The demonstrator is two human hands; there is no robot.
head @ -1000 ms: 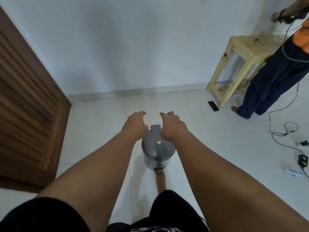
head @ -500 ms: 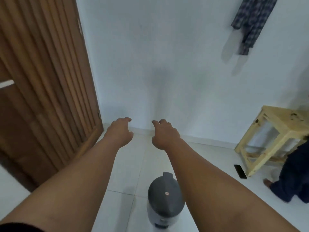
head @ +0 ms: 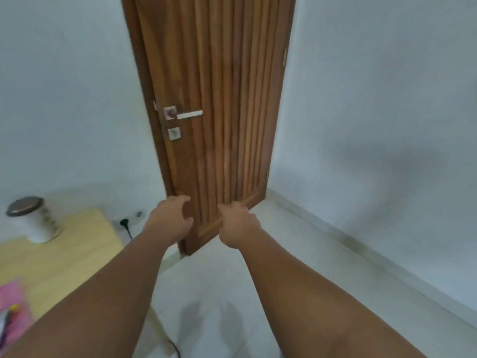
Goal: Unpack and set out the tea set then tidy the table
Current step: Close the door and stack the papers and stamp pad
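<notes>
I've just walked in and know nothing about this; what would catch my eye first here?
A tall brown wooden door with a silver handle fills the middle, set between pale walls. Two bare arms stretch out toward it, the left hand and right hand empty, fingers loosely curled. At the far left, a white jar with a dark lid stands on a light wooden table.

Ribbed brown wooden door (head: 216, 104) with a silver lever handle (head: 186, 115) and a square keyhole plate (head: 174, 133) below it, set in a corner between plain pale white walls (head: 374, 112). Glossy white tiled floor (head: 296, 254) with a pale skirting strip. Light wooden table (head: 59, 259) at left; black plug (head: 124, 223) in the wall just beyond its far right corner.
</notes>
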